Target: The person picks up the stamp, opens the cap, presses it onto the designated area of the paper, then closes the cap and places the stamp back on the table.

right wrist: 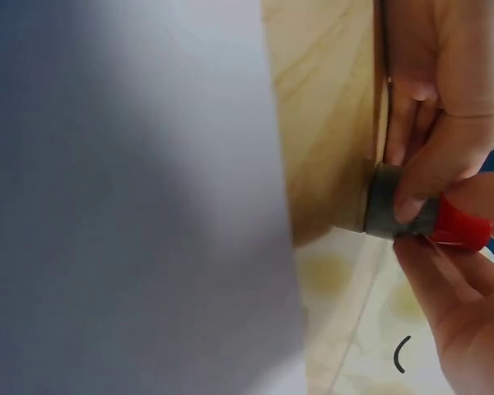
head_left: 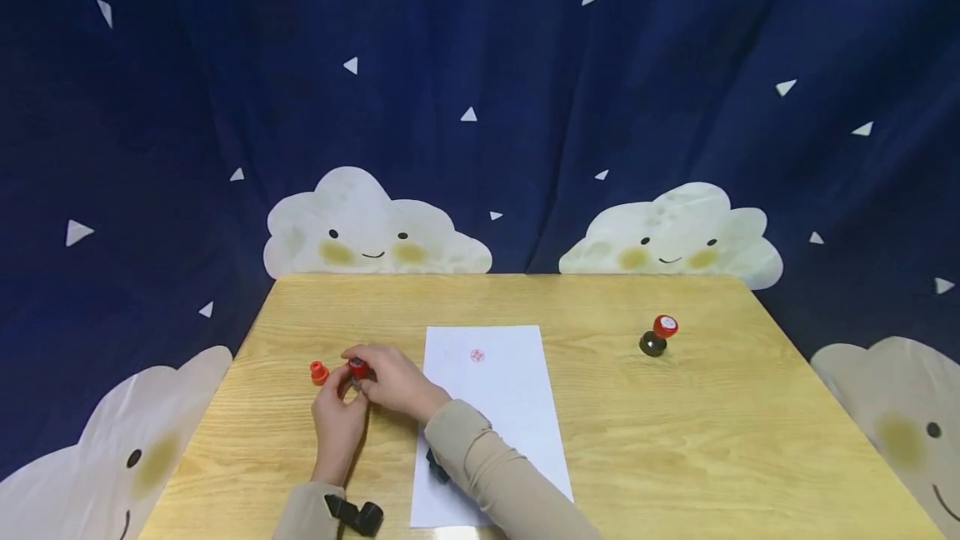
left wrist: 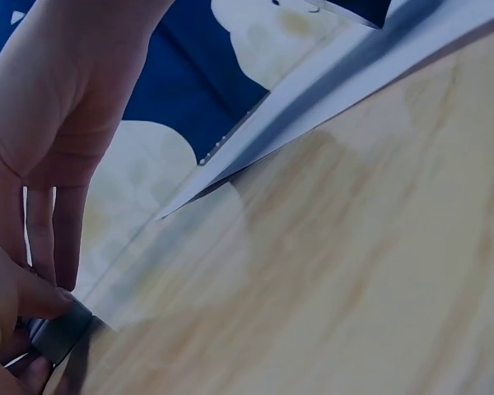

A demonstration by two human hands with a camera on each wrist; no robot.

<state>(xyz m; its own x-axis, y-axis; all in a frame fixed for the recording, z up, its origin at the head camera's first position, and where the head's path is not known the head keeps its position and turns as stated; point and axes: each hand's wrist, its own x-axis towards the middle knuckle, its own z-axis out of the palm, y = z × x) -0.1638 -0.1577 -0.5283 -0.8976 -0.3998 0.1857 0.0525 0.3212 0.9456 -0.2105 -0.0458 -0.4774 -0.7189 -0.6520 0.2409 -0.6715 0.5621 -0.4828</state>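
Note:
Both hands meet around a small stamp on the left part of the wooden table. One end of it is red, the other dark grey. My left hand pinches the grey part, its thumb pressed on the side. From the far side my right hand holds the stamp with thumb and fingers, partly around the red end. The fingers hide much of the stamp. Just left of the hands stands a small red stepped piece, like a cap or handle.
A white sheet of paper with a round red imprint lies in the middle, under my right forearm. Another stamp, with red knob and black base, stands on the table's right side. A dark blue curtain hangs behind.

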